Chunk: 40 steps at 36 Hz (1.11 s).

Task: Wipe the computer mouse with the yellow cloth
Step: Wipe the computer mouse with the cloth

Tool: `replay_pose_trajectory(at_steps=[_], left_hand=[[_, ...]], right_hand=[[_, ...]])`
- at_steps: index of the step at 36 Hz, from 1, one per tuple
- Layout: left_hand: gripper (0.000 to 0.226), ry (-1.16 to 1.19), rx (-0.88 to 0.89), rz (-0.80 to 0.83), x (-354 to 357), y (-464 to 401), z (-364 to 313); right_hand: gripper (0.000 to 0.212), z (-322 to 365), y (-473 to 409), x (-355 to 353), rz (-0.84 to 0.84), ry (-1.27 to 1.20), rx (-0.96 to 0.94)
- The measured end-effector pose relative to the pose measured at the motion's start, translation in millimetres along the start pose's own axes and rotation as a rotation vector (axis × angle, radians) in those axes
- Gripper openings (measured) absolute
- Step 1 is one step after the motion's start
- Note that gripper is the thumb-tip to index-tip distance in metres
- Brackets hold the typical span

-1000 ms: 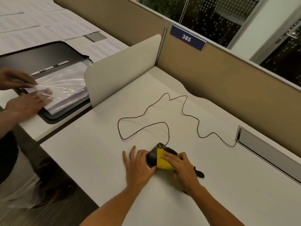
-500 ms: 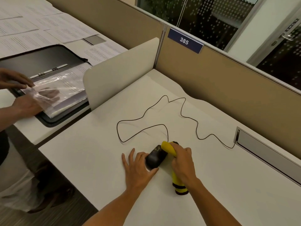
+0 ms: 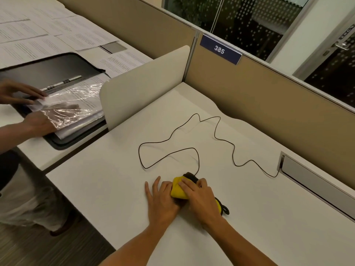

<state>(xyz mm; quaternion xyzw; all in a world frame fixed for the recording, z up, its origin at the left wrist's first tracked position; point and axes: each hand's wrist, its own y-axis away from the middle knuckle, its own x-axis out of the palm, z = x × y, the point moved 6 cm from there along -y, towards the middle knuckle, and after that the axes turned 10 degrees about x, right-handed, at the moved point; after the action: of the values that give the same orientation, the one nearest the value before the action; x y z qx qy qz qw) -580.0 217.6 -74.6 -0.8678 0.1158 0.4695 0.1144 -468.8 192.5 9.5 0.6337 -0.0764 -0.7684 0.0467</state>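
The computer mouse (image 3: 190, 176) sits low in the middle of the frame on the white desk (image 3: 115, 189), almost wholly covered: only its dark front end shows above the yellow cloth (image 3: 177, 191). The right hand (image 3: 201, 200) lies over the cloth with fingers curled down, pressing and gripping it against the mouse; a dark-edged corner of the cloth pokes out at the lower right of that hand. The left hand (image 3: 163, 198) rests flat on the desk just left of the mouse, fingers spread and holding nothing, its thumb side touching the cloth and bracing the mouse.

The thin black cable (image 3: 215, 131) leaves the mouse's front, loops left across the centre of the desk, then wanders right to the grey cable slot (image 3: 311, 181) at the right edge of the frame. The desk is bare left of the hands as far as its edge at lower left, and bare also to the lower right. Upward, the cable loops take up the middle, and beyond them stand the tan partition (image 3: 269, 104) with a "385" plate (image 3: 220, 49) and the cream side divider (image 3: 146, 81).

In the upper left, on the neighbouring desk, another person's two hands (image 3: 38, 121) work a clear plastic sleeve (image 3: 73, 110) over an open binder (image 3: 57, 73), with printed sheets (image 3: 38, 31) spread behind.
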Motion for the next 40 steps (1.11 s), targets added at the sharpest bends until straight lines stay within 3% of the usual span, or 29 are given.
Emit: replay_pose_trajectory(at_steps=[4, 18, 22, 25, 30, 35, 40], left_hand=[[0.053, 0.007, -0.007, -0.007, -2, 0, -1], [0.056, 0.081, 0.050, -0.107, -4, 2, 0], [0.057, 0.078, 0.048, -0.086, -4, 3, 0], [0.060, 0.072, 0.051, -0.075, -2, 3, 2], [0.061, 0.066, 0.053, -0.071, 0, 3, 3], [0.061, 0.066, 0.056, -0.076, 0, 3, 3], [0.060, 0.063, 0.047, -0.074, 0, 1, 2]], right_hand=[[0.052, -2, -3, -6, -0.052, -0.071, 0.062], [0.044, -32, -37, -10, -0.043, 0.039, 0.198], [0.035, -54, -33, -23, -0.054, -0.424, 0.420], [0.067, -78, -38, -33, -0.091, -0.582, 0.530], [0.038, -110, -42, -41, -0.025, -0.889, 0.808], [0.034, -110, -40, -31, 0.107, -0.910, 0.820], [0.035, -99, -41, -15, 0.131, -0.873, 0.806]])
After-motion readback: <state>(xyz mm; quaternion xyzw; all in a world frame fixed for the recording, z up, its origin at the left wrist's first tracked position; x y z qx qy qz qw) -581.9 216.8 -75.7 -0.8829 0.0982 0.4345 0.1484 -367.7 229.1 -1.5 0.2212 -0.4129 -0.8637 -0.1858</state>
